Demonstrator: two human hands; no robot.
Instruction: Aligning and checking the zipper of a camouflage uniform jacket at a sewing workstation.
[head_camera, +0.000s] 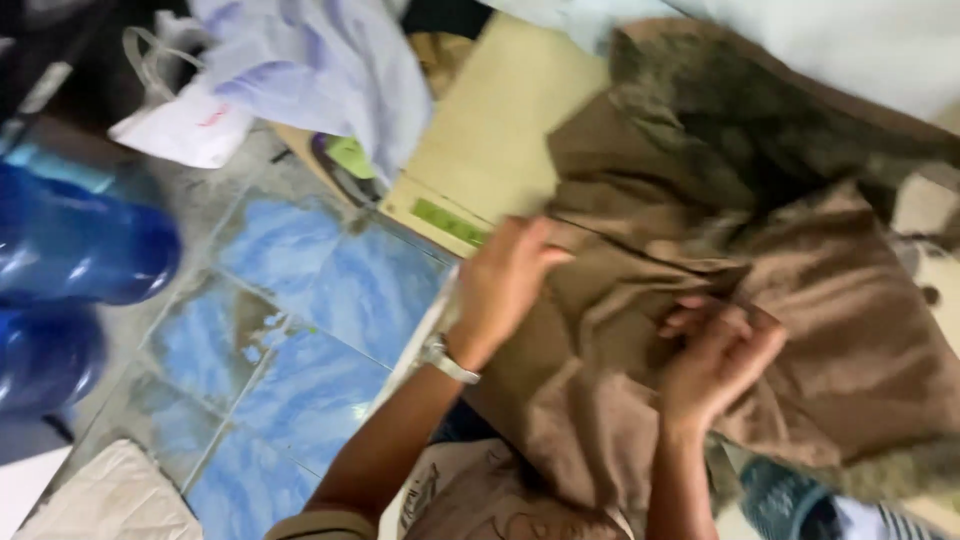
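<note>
On brown garment (800, 330), left hand (500, 285), right hand (715, 360) gripping

The whole picture was blurry. The brown cloth (640, 330) ran off the right edge. The fingertips of the right hand (715, 360) were tucked into its folds and could not be seen. The blue jugs (70, 250) were cut off at the left edge. The pale shirt (310, 60) ran off the top.

Matt brown cloth garment (800, 330), glossy blue plastic jugs (70, 250), worn glazed floor tiles (310, 300), metal wristwatch (445, 358).
</note>
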